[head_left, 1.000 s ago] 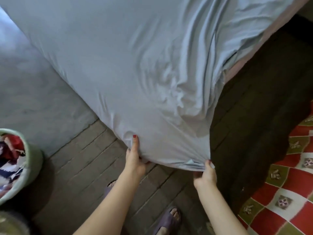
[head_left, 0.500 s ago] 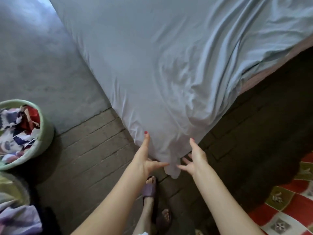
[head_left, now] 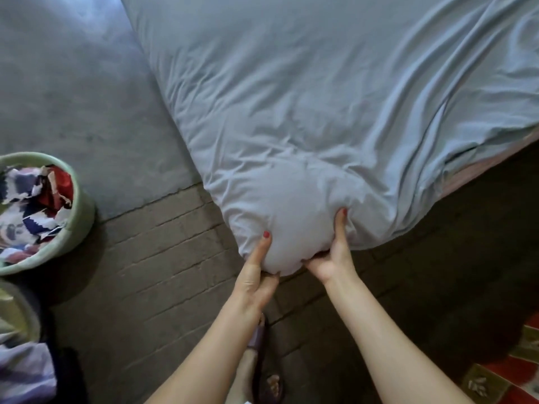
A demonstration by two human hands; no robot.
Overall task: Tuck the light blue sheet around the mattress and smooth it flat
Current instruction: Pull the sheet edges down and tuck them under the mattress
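Observation:
The light blue sheet [head_left: 306,106] covers the mattress, whose near corner points toward me and is wrapped tight. My left hand [head_left: 256,272] grips the left side of that corner, thumb up on the cloth and fingers curled under the edge. On the corner's right side my right hand [head_left: 332,255] holds it the same way, fingers tucked beneath. Creases run up to the right, where the sheet hangs loose over the pinkish mattress edge [head_left: 478,167].
A green basket [head_left: 78,217] full of patterned cloth stands on the floor at left, with more fabric [head_left: 20,371] below it. Grey brick floor [head_left: 163,258] surrounds the corner. My sandalled foot [head_left: 262,360] is beneath my arms. A red patterned mat [head_left: 507,377] lies at lower right.
Both hands went from open beside the hanging sheet tip to gripping the corner, with the loose tip pulled under. The view shifted so the corner sits further right.

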